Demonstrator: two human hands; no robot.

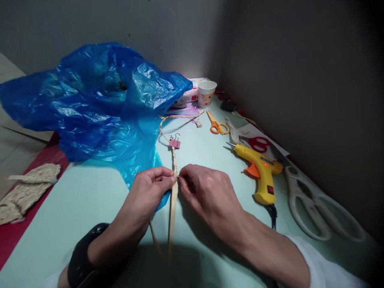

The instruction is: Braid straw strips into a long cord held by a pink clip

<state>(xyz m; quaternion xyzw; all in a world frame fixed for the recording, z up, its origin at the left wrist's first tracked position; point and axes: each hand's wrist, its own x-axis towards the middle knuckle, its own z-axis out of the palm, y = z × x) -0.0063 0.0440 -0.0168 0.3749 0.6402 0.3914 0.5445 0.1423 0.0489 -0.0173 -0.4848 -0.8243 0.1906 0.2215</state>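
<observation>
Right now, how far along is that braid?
Done: a plaited length runs from the pink clip down to the fingers, with more cord curling beyond the clip. In hand: the left hand and right hand pinch the braid's working end. Left: loose flat strips hang unplaited below the hands.

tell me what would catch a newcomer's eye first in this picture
The big crumpled blue plastic bag at the upper left of the pale green table dominates. At centre, the left hand and right hand pinch a braided straw strip, whose far part is held by a pink binder clip. To the right lies a yellow glue gun with a lit red light, beside large white scissors.
</observation>
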